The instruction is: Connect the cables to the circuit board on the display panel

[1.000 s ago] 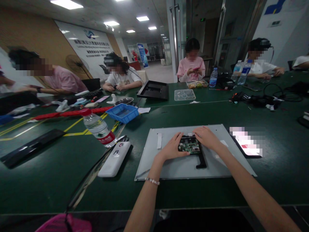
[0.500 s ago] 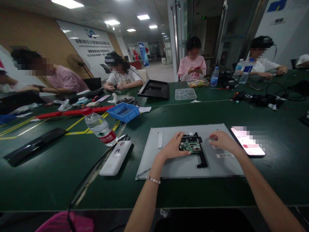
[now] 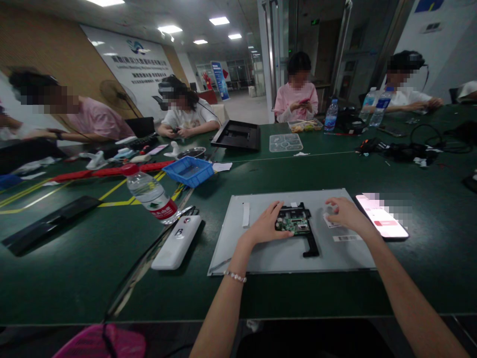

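A green circuit board [image 3: 299, 226] in a black plastic bracket [image 3: 311, 247] lies on a flat grey panel [image 3: 238, 248]. My left hand [image 3: 265, 223] grips the board from the left, fingers at its upper edge and thumb along its lower edge. To the right of the bracket, my right hand [image 3: 345, 214] hovers just over the panel. Its fingers are curled but apart, with nothing seen between them. A white barcode label [image 3: 347, 238] shows below that hand, and a white strip [image 3: 246, 215] is stuck on the panel's left part.
A lit phone [image 3: 383, 219] lies right of the panel. To the left are a white power bank [image 3: 178, 243], a water bottle [image 3: 152, 199], a blue basket [image 3: 189, 171] and a long black plastic piece [image 3: 52, 226]. A black casing [image 3: 238, 135] stands farther back. Several people sit around the table.
My right hand has shifted slightly, its thumb and fingers parting a little more. The left hand stays on the board. The whole view has moved a little.
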`<action>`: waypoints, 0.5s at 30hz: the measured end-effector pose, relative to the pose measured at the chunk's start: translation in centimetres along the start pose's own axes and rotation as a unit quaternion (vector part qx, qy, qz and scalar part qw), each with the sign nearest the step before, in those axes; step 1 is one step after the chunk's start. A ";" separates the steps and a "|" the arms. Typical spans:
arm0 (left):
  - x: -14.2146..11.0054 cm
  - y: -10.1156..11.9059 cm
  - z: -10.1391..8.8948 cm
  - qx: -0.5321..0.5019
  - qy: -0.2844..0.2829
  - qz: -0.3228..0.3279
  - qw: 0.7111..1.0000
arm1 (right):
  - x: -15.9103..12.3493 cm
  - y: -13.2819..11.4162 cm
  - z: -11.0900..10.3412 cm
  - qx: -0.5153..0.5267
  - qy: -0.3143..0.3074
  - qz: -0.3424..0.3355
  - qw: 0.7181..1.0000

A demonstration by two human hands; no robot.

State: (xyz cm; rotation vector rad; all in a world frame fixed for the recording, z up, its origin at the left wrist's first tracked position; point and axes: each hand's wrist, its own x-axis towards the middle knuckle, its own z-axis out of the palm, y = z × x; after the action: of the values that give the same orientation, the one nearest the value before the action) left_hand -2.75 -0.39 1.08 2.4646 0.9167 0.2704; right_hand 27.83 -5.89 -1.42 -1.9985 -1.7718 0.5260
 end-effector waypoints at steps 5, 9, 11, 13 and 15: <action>0.1 -0.2 0.2 0.003 -0.001 -0.003 1.000 | 0.2 0.8 0.0 -0.028 -0.016 0.005 0.999; 0.1 -0.1 0.1 0.006 0.000 -0.004 1.000 | 0.3 0.5 0.0 -0.004 -0.041 -0.015 0.999; 0.1 0.0 0.0 0.005 -0.002 -0.008 1.000 | 0.4 0.4 0.1 0.005 -0.040 -0.014 0.999; 0.1 0.2 -0.1 0.003 -0.006 -0.010 1.000 | 0.4 0.2 0.2 0.011 -0.032 -0.007 0.999; 0.1 0.3 -0.2 0.001 -0.009 -0.009 1.000 | 0.3 0.0 0.2 0.024 -0.025 0.007 0.999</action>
State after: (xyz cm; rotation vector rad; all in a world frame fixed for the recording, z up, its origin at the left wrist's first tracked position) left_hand -2.61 -0.45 1.36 2.4554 0.9315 0.2401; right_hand 27.74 -5.55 -1.59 -1.9837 -1.7577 0.6221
